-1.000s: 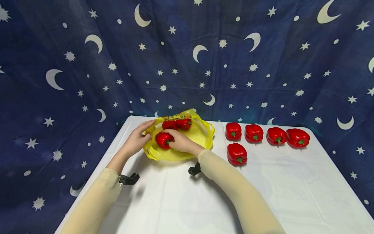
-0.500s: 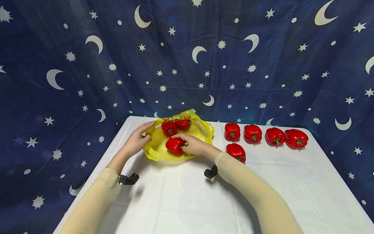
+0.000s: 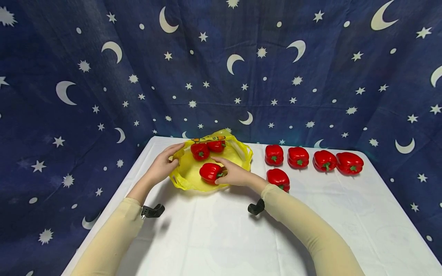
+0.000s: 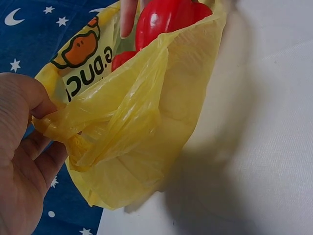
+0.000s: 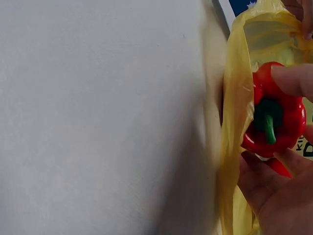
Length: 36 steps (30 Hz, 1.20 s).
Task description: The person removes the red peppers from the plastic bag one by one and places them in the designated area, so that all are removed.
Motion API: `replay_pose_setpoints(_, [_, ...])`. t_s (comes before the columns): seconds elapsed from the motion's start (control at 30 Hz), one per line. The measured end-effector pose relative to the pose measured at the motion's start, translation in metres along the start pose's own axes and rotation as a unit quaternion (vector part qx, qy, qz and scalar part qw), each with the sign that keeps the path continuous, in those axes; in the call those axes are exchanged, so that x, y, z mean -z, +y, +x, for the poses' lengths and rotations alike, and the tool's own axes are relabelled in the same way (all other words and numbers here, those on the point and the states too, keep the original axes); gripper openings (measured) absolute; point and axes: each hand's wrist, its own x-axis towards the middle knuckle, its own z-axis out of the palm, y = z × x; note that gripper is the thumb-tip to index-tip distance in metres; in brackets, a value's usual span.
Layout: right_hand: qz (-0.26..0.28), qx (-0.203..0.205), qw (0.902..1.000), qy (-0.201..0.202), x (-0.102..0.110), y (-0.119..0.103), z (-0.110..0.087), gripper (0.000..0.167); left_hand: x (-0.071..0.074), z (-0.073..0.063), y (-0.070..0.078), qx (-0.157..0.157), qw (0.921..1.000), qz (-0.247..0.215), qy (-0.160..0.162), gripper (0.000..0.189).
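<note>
A yellow plastic bag [image 3: 186, 180] lies with its mouth spread at the back left of the table. My left hand [image 3: 161, 165] grips the bag's left rim; in the left wrist view, thumb and fingers pinch the bunched film [image 4: 63, 128]. Inside the bag mouth, my right hand [image 3: 236, 174] holds a red bell pepper [image 3: 210, 172] by its stem end. Thumb and fingers lie on opposite sides of that pepper, around its green stem [image 5: 269, 125], in the right wrist view. Two more red bell peppers, one left [image 3: 198, 150] and one right [image 3: 216, 145], lie deeper in the bag.
Right of the bag, several red bell peppers [image 3: 298, 157] form a row along the back of the white table [image 3: 207, 237]. Another bell pepper [image 3: 277, 178] lies in front of the row, partly behind the right sleeve. A dark star-patterned curtain [image 3: 214, 69] hangs behind.
My right hand has shifted the bell pepper rightward and slightly toward me within the bag, uncovering the left pepper behind it. My left hand keeps its place on the rim.
</note>
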Motion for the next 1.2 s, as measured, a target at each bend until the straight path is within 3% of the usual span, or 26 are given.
replay_pose_setpoints(0.23, [-0.003,-0.004,0.9996,0.027,-0.008,-0.001,0.000,0.095,0.000,0.000,-0.001,-0.002,1.0000,0.009,0.002,0.061])
replay_pose_setpoints(0.73, [0.002,0.005,0.9995,0.030,-0.014,0.002,0.002,0.079,-0.002,0.000,-0.002,-0.001,1.0000,0.005,0.004,0.061])
replay_pose_setpoints(1.03, [-0.020,0.004,0.9987,0.047,-0.014,0.000,-0.003,0.075,-0.003,0.002,-0.003,-0.001,1.0000,0.004,0.006,0.060])
replay_pose_setpoints(1.2, [0.001,0.001,0.9976,0.069,-0.010,-0.007,-0.011,0.076,-0.003,0.003,-0.004,0.000,1.0000,0.002,0.004,0.060])
